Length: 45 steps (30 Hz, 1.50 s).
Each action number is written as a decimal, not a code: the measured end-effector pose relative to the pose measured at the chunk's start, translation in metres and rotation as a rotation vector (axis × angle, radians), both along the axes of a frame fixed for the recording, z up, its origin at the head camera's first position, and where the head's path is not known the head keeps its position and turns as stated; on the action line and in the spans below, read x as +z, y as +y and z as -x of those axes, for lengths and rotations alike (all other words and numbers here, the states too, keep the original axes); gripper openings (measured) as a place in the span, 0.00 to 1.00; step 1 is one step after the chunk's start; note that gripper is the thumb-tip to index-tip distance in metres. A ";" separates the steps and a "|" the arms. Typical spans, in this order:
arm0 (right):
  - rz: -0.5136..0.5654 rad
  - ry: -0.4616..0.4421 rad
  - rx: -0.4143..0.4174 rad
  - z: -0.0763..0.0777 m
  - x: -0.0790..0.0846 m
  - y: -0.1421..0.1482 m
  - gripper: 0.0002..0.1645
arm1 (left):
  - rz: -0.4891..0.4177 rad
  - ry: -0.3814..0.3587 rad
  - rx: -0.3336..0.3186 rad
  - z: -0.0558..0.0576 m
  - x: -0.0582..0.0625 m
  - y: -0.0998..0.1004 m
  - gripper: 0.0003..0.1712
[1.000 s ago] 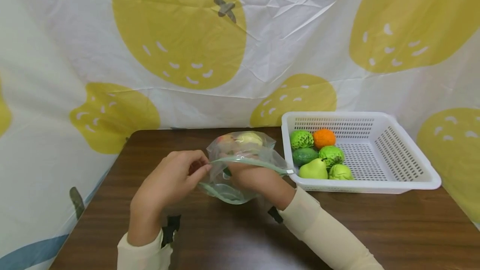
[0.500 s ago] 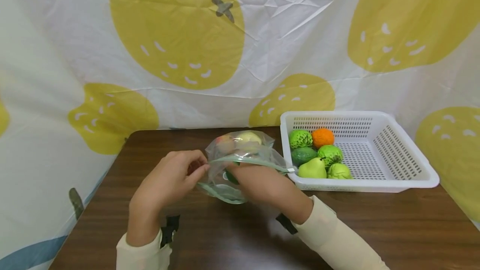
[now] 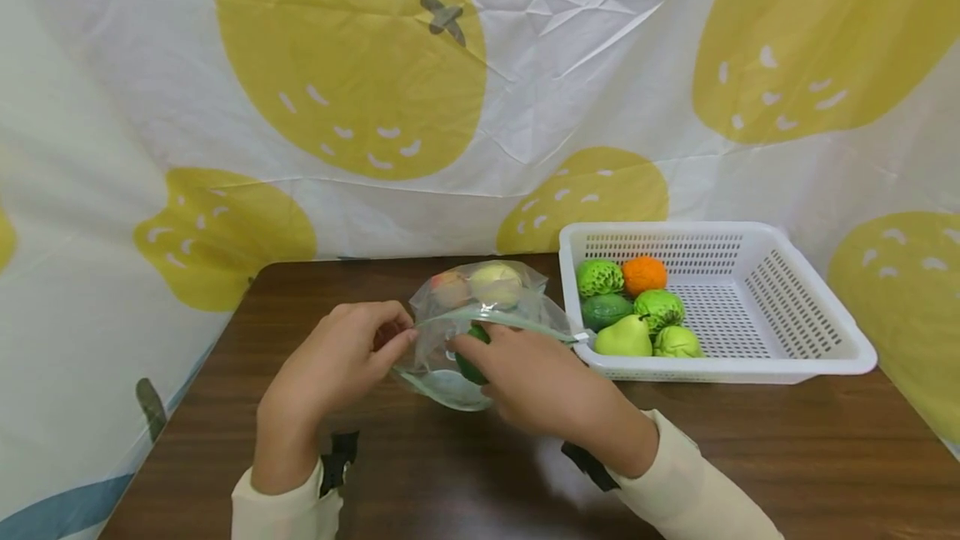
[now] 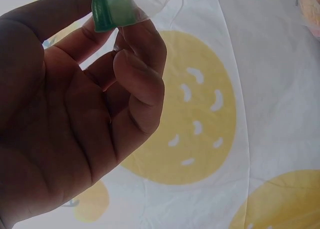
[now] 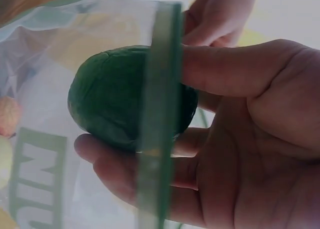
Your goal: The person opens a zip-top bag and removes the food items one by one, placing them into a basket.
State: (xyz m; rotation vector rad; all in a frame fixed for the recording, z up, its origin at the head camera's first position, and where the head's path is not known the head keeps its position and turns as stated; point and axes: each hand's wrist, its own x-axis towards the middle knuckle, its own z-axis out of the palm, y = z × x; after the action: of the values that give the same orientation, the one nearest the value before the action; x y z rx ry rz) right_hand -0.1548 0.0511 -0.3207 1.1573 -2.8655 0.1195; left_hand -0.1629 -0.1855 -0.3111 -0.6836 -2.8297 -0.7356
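A clear zip bag [image 3: 480,313] with a green zip edge lies mid-table, its mouth spread towards me. Through the plastic I see a reddish fruit [image 3: 449,288] and a pale yellow-green fruit [image 3: 495,283]. With thumb and fingertips my left hand [image 3: 337,361] pinches the bag's left edge; the left wrist view has the green strip [image 4: 104,11] between those fingers. At the bag's mouth my right hand [image 3: 543,382] grips a dark green avocado [image 5: 107,96]. In the right wrist view the avocado is partly behind the zip strip [image 5: 161,114].
Right of the bag stands a white perforated basket [image 3: 723,369]. Along its left side sit a pear [image 3: 624,337], an orange [image 3: 645,275], another dark green fruit [image 3: 606,312] and several bumpy or round green fruits [image 3: 660,310]. A fruit-print cloth [image 3: 420,215] hangs behind the brown table [image 3: 360,473].
My right hand has drawn back from deep inside the bag towards me and to the right, bringing the avocado to the mouth. The left hand keeps its pinch on the edge.
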 end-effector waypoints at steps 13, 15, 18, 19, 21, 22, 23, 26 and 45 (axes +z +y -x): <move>0.095 0.104 0.108 -0.029 0.017 0.017 0.34 | 0.000 0.010 -0.010 0.000 0.000 0.000 0.03; 0.105 0.121 0.121 -0.033 0.020 0.019 0.34 | 0.002 0.014 -0.012 0.000 0.000 0.000 0.03; 0.125 0.135 0.129 -0.039 0.025 0.022 0.34 | 0.001 0.019 -0.014 0.000 0.000 0.000 0.03; 0.131 0.141 0.130 -0.040 0.026 0.023 0.34 | 0.002 0.020 -0.014 0.000 0.000 0.000 0.03; 0.148 0.142 0.132 -0.044 0.029 0.025 0.34 | 0.002 0.023 -0.012 0.000 0.000 0.000 0.02; 0.157 0.149 0.132 -0.045 0.030 0.026 0.34 | 0.003 0.024 -0.012 0.000 -0.001 0.000 0.02; 0.164 0.158 0.133 -0.046 0.030 0.027 0.34 | 0.003 0.024 -0.011 0.000 -0.001 0.000 0.02; 0.179 0.195 0.143 -0.047 0.033 0.030 0.35 | 0.000 0.024 -0.012 0.001 -0.001 0.000 0.02; 0.400 0.419 0.130 -0.029 0.055 0.065 0.37 | 0.001 0.054 -0.022 0.001 -0.004 0.001 0.03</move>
State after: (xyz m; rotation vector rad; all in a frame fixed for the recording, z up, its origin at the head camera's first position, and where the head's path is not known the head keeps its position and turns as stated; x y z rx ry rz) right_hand -0.1258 0.1160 -0.2656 1.1238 -2.2702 0.3843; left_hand -0.1636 -0.1840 -0.3150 -0.7245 -2.7786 -0.7076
